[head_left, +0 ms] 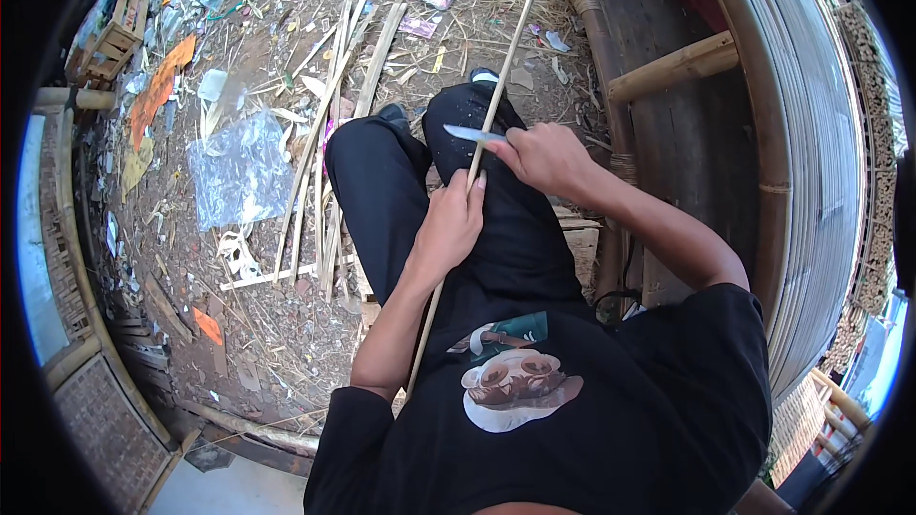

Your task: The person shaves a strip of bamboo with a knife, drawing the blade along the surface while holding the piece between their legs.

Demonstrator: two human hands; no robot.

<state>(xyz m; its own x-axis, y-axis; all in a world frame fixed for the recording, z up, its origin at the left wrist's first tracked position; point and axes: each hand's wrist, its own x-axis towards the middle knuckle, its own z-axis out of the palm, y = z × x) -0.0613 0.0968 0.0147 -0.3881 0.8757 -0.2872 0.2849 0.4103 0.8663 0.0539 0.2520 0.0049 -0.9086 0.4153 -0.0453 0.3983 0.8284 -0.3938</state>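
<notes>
Stick point(496, 105) lengthwise, tip away; knife point(472, 134) crosswise

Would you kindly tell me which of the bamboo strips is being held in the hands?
The long thin strip across the lap: the left hand grips it, the right hand sets a knife against it. The other strips lie loose on the ground.

A long, thin, pale bamboo strip point(496, 105) runs slantwise from the near lap up to the far right, lying across the black trousers. A short knife point(472, 134) with a bright blade crosses it, tip pointing left.
</notes>
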